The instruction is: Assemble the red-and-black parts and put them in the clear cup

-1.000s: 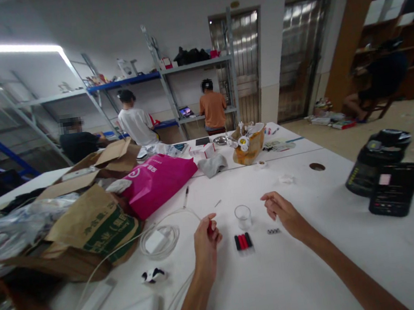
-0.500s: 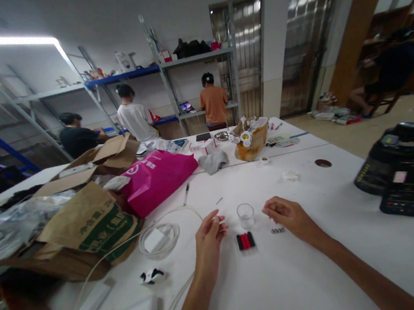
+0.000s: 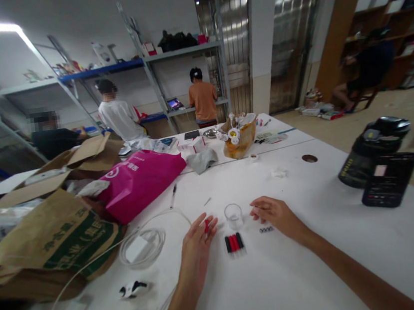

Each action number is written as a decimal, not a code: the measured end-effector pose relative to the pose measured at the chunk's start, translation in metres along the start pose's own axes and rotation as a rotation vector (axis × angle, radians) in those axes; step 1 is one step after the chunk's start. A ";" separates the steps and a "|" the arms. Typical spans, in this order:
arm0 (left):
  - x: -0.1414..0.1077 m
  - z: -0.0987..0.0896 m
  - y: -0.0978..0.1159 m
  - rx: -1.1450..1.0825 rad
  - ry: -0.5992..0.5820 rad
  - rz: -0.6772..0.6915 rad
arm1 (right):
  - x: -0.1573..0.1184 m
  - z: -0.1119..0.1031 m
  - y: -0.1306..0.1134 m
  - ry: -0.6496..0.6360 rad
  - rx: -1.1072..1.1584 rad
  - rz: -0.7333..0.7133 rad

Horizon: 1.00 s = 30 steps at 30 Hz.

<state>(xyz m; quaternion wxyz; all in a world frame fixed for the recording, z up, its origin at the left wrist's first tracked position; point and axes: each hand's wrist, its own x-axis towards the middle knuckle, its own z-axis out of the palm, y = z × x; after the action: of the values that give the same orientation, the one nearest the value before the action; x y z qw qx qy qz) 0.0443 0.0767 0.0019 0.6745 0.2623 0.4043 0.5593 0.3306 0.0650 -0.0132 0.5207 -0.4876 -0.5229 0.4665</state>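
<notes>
My left hand [image 3: 197, 244] is over the table to the left of a clear glass cup [image 3: 234, 217], with a small red piece [image 3: 206, 225] between its fingers. Right of the cup, my right hand [image 3: 277, 218] has its thumb and fingertips pinched together; whatever they hold is too small to make out. Just below those fingertips lies a short row of small dark-and-silver pieces [image 3: 266, 229]. In front of the cup, several black and red sticks [image 3: 234, 242] lie side by side, with a clear strip at their near end.
Left stand a magenta bag [image 3: 145, 180], a brown paper sack [image 3: 61, 233] and a coiled white cable [image 3: 158, 246]. A black pen [image 3: 173, 197] lies beyond the cable. At right, a phone [image 3: 390, 180] leans on a black device [image 3: 375, 147]. Several people sit farther back.
The view has turned to the right, so things sit further left. A red piece now shows in my left fingers, which have opened out somewhat. My right hand keeps its pinch.
</notes>
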 end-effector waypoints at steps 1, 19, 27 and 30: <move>-0.001 0.000 0.001 0.001 -0.006 -0.004 | 0.001 0.000 0.001 0.004 0.022 0.010; -0.004 0.002 0.000 0.074 -0.013 0.081 | -0.006 0.005 -0.014 -0.026 -0.116 -0.073; -0.022 0.024 0.012 0.240 -0.039 0.368 | -0.017 0.013 -0.021 0.115 -0.199 -0.260; -0.034 0.035 0.013 0.353 -0.050 0.487 | -0.024 0.019 -0.027 0.143 -0.182 -0.320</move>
<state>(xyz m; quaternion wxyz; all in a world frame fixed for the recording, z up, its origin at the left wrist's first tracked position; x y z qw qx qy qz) 0.0645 0.0506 0.0398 0.4742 0.4783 0.4036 0.6193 0.3109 0.0392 0.0108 0.5779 -0.4752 -0.5953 0.2929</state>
